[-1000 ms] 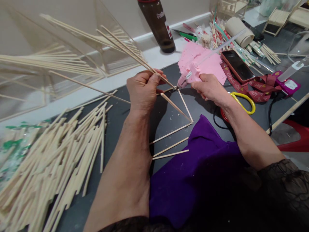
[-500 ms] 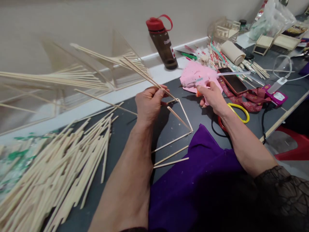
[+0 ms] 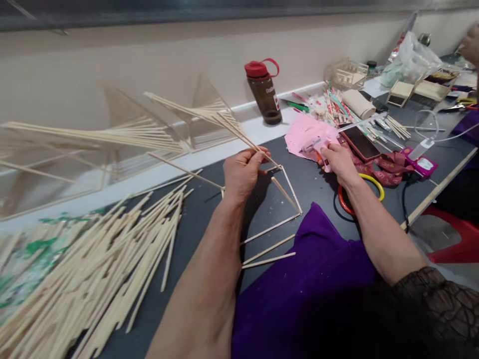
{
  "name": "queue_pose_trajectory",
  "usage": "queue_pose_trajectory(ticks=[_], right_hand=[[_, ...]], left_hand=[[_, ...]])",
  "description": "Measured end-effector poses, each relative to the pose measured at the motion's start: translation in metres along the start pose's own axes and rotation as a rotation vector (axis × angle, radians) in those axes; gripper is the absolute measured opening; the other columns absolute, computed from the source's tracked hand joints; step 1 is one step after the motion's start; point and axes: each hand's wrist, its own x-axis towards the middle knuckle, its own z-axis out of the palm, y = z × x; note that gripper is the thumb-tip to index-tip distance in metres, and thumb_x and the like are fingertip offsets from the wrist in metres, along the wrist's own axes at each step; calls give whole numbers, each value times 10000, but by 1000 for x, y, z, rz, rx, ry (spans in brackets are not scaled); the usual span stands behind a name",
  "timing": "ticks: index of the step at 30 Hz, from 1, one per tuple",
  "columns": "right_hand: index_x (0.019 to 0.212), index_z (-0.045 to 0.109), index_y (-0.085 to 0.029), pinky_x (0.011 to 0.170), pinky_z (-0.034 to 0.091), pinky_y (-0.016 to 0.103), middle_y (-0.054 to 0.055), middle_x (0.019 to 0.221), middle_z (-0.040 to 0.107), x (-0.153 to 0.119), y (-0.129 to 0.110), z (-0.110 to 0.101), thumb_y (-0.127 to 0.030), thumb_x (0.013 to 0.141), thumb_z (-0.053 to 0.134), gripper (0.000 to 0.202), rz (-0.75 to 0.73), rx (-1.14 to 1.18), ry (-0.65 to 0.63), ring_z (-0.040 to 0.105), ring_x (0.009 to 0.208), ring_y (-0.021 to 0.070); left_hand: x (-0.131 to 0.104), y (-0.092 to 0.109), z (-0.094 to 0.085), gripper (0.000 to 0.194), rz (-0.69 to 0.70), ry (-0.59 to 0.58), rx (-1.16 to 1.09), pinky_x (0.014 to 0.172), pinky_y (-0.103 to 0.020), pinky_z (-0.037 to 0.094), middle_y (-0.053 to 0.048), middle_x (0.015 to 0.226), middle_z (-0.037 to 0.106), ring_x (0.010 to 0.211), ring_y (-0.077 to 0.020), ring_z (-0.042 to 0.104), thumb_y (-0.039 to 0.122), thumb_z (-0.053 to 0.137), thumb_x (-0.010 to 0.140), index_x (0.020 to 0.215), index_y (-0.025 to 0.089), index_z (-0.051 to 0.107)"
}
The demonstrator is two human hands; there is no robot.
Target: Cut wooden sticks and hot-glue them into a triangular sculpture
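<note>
My left hand [image 3: 243, 172] pinches a pair of thin wooden sticks [image 3: 234, 128] between thumb and fingertips. Their lower end meets a corner of an angular stick frame [image 3: 290, 188] lying on the dark table. My right hand [image 3: 340, 160] is wrapped round the handle of a pink glue gun [image 3: 320, 144], and a clear glue stick [image 3: 361, 122] juts from its back. The gun's nozzle is over or on a pink sheet [image 3: 299, 130]; I cannot tell whether they touch. Two loose sticks [image 3: 269, 260] lie nearer me, beside a purple cloth [image 3: 318, 249].
Many wooden sticks [image 3: 112, 264] are heaped at left. Stick-built fan shapes [image 3: 149, 134] lean along the wall. A red-capped bottle [image 3: 266, 94] stands behind. Yellow-and-red-handled scissors [image 3: 380, 188], a phone [image 3: 359, 142] and a ribbon [image 3: 391, 169] lie by my right arm. Another person's hand [image 3: 470, 46] shows far right.
The view has tilted upward, so more of the wall shows and the table sits lower. The glue gun has shifted slightly right over the pink sheet. Both hands keep their grip.
</note>
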Motion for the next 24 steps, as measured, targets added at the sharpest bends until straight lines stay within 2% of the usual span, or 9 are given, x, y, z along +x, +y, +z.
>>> queue_pose_trajectory(ticks=[4, 7, 11, 14, 18, 21, 22, 24], right_hand=[[731, 544, -208, 518, 430, 221, -22, 594, 619, 5, 7, -4, -250, 903, 539, 178, -70, -191, 31, 568, 501, 122], [766, 586, -193, 688, 498, 288, 67, 743, 699, 11, 10, -9, -253, 902, 537, 157, -195, -463, 129, 670, 715, 194], [946, 678, -103, 890, 493, 383, 206, 1002, 728, 19, 17, -11, -223, 908, 529, 195, -293, -768, 217, 674, 967, 288], [1112, 675, -54, 934, 487, 402, 231, 1108, 702, 18, 21, -9, -192, 900, 539, 287, -337, -823, 271, 653, 1026, 293], [1294, 616, -20, 943, 484, 432, 260, 1244, 639, -2, 12, -8, -205, 913, 569, 426, -405, -974, 315, 625, 1107, 322], [1322, 652, -109, 999, 470, 403, 196, 1274, 659, -21, -4, -2, -199, 972, 492, 396, -513, -1015, 218, 620, 1174, 294], [1300, 678, -141, 999, 474, 371, 163, 1250, 684, -24, -10, 3, -191, 995, 444, 388, -529, -999, 134, 636, 1157, 261], [1227, 732, -190, 999, 472, 309, 103, 1201, 729, -26, -19, 16, -166, 994, 430, 382, -540, -981, -118, 657, 1143, 210]], left_hand=[[0, 0, 1, 298, 3, 6, 6, 505, -209, 528, -94, 924, 779, 865, -224, 747, 410, 636, 771, 912, 171, 743], [0, -2, 1, 282, 6, 11, 3, 504, -208, 522, -93, 930, 780, 864, -223, 749, 400, 635, 777, 902, 173, 744], [1, -3, 1, 284, -1, 11, -12, 504, -214, 525, -98, 930, 777, 850, -220, 748, 394, 642, 774, 914, 168, 741], [0, -2, 1, 314, -9, 9, -10, 516, -211, 528, -95, 926, 775, 853, -217, 744, 412, 643, 779, 936, 157, 741], [0, -2, 1, 334, -12, 7, -16, 522, -210, 526, -97, 942, 773, 863, -221, 741, 420, 642, 782, 946, 148, 745], [0, -2, 1, 339, -20, 7, -28, 518, -207, 521, -97, 933, 771, 857, -216, 739, 414, 637, 778, 951, 145, 748], [0, -2, 1, 339, -21, 6, -30, 519, -208, 522, -98, 929, 770, 855, -215, 737, 413, 636, 777, 952, 145, 749], [0, -3, 1, 344, -18, 5, -31, 522, -214, 528, -103, 925, 769, 853, -217, 732, 418, 636, 777, 952, 145, 750]])
